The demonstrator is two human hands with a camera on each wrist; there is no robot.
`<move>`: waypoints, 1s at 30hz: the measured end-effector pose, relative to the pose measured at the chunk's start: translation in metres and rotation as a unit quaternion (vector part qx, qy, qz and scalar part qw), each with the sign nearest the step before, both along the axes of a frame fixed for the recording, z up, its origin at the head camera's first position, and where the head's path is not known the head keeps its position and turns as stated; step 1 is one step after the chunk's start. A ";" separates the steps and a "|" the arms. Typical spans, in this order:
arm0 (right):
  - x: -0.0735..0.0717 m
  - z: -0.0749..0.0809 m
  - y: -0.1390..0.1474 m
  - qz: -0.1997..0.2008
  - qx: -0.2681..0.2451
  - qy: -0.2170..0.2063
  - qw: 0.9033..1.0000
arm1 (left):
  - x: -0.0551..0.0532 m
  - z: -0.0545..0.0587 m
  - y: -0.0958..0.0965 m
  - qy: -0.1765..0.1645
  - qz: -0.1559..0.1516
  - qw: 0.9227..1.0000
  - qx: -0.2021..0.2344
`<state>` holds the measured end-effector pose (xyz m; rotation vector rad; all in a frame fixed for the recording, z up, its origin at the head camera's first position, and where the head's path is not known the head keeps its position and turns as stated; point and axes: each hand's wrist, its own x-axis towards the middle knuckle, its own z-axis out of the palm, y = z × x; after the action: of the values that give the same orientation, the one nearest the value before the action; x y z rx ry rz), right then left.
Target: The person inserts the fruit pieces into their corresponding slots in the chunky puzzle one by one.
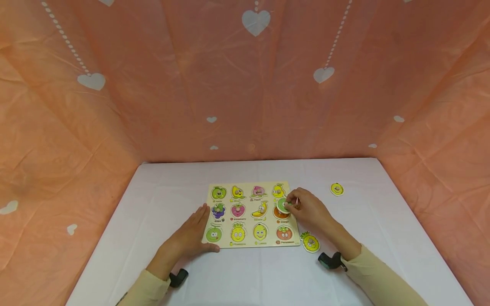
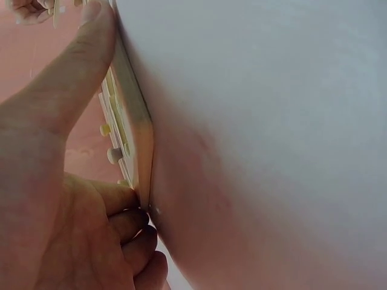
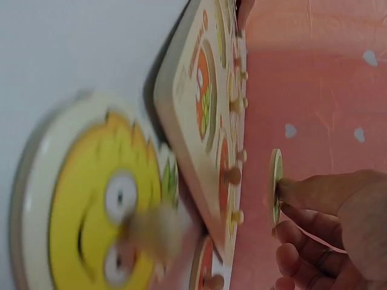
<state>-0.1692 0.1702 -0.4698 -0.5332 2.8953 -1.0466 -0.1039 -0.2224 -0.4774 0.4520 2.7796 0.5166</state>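
Observation:
A wooden fruit puzzle board (image 1: 249,251) lies on the table, several knobbed fruit pieces in its recesses. My left hand (image 1: 189,233) rests at its near-left corner, fingers along the left edge and thumb on the front edge. Between thumb and fingertips, my right hand (image 1: 311,210) pinches a round green fruit puzzle piece (image 1: 282,205) by its knob. That piece hangs over the orange picture (image 1: 281,214), apart from the board in the right wrist view. Beside the board's near-right corner lies a pineapple piece (image 1: 311,243), large and close in the right wrist view.
A small yellow fruit piece (image 1: 337,189) lies on the white table (image 1: 245,280) at the far right. Under the board's edge in the right wrist view shows a reddish knobbed piece (image 3: 204,263). Orange cloth with hearts (image 1: 245,85) surrounds the table's back and sides.

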 end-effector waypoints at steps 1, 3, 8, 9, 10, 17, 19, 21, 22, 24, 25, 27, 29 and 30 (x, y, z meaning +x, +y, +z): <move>0.001 0.000 -0.003 0.000 -0.002 -0.004 1.000 | 0.000 0.000 0.000 0.000 -0.001 1.000 -0.001; 0.002 -0.001 -0.008 0.005 -0.008 -0.010 1.000 | -0.001 0.002 0.001 -0.003 -0.001 1.000 -0.002; 0.003 -0.003 -0.021 0.024 0.002 -0.006 1.000 | -0.001 0.004 0.000 -0.014 0.000 1.000 0.011; 0.004 -0.003 -0.024 0.029 0.006 -0.005 1.000 | -0.001 0.004 0.000 -0.015 0.001 1.000 0.011; 0.004 -0.003 -0.026 0.033 0.010 -0.005 0.999 | -0.001 0.004 -0.001 -0.016 0.002 1.000 0.013; 0.006 -0.005 -0.042 0.061 0.009 0.006 0.998 | -0.002 -0.001 -0.005 -0.010 -0.001 1.000 0.004; 0.006 -0.006 -0.047 0.070 0.011 0.011 0.997 | -0.002 -0.001 -0.005 -0.008 -0.005 1.000 0.004; 0.006 -0.006 -0.051 0.081 0.011 0.013 0.997 | -0.002 -0.002 -0.006 -0.006 -0.010 1.000 0.004; 0.006 -0.006 -0.054 0.084 0.011 0.011 0.996 | -0.002 -0.002 -0.006 -0.005 -0.012 1.000 0.005; 0.006 -0.006 -0.059 0.088 0.011 0.007 0.996 | -0.002 -0.002 -0.006 -0.004 -0.015 1.000 0.006; 0.006 -0.006 -0.062 0.090 0.010 0.004 0.996 | -0.002 -0.002 -0.006 -0.004 -0.015 1.000 0.004; 0.006 -0.005 -0.067 0.092 0.013 0.001 0.996 | -0.002 -0.001 -0.006 -0.004 -0.017 1.000 0.006; 0.007 -0.004 -0.072 0.095 0.018 0.003 0.995 | -0.002 -0.001 -0.006 -0.004 -0.018 1.000 0.007; 0.007 -0.004 -0.075 0.098 0.019 0.006 0.995 | -0.002 -0.001 -0.006 -0.004 -0.017 1.000 0.008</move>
<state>-0.1621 0.0955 -0.4734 -0.8035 2.7945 -0.9634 -0.1055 -0.2284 -0.4786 0.4993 2.7568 0.5305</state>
